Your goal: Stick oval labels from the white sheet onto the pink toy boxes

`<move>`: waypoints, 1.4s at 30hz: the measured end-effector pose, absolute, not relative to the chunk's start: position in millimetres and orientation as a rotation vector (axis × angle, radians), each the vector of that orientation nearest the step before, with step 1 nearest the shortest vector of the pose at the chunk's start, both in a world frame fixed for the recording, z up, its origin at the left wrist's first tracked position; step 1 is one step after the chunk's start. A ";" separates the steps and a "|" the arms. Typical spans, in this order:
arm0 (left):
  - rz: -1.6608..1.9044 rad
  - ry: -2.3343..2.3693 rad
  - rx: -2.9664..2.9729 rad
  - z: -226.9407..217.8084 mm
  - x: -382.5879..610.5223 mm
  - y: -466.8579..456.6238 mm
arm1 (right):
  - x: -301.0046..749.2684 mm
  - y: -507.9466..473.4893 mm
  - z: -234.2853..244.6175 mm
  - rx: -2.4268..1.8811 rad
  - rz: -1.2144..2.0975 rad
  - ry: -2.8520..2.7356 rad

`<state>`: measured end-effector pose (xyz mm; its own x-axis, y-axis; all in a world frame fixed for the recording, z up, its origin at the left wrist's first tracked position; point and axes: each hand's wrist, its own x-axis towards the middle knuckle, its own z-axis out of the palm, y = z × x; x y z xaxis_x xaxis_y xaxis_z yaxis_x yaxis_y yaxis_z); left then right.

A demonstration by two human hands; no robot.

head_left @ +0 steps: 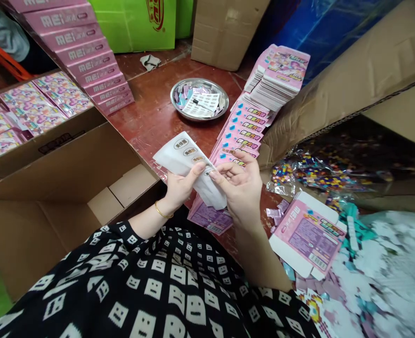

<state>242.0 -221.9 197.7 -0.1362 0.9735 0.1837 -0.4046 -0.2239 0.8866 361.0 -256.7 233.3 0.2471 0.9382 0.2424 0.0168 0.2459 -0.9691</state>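
Observation:
My left hand (181,185) holds a white sticker sheet (184,157) with oval labels, thumb pressed on its lower edge. My right hand (240,185) pinches the same sheet at its right end, fingertips at one oval sticker beside the left thumb. Under my hands lies a row of overlapped flat pink cartons (244,129), running back to a tall stack of the same cartons (279,75). An opened pink carton (307,234) lies flat to the right of my right wrist.
A steel bowl (199,99) with small paper pieces sits on the red-brown table (151,117). An open cardboard box (70,188) stands at left, filled pink boxes (31,110) behind it. A large carton (351,84) with plastic bags of colourful pieces (313,171) lies at right.

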 end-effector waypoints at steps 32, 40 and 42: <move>1.611 1.043 0.833 199.9 215.5 -201.5 | 516.9 -119.1 214.4 -1.437 0.523 -1.484; 1.632 1.032 0.683 194.6 210.5 -188.8 | 526.2 -97.1 191.4 -1.436 0.768 -1.675; 1.613 1.034 0.677 195.2 211.9 -186.2 | 525.7 -94.8 187.3 -1.463 0.778 -1.685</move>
<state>211.9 -186.2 195.2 -0.2843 0.9559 -0.0734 -0.4657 -0.0708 0.8821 525.7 -94.8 187.3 -0.0557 0.9869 0.1514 0.5244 0.1579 -0.8367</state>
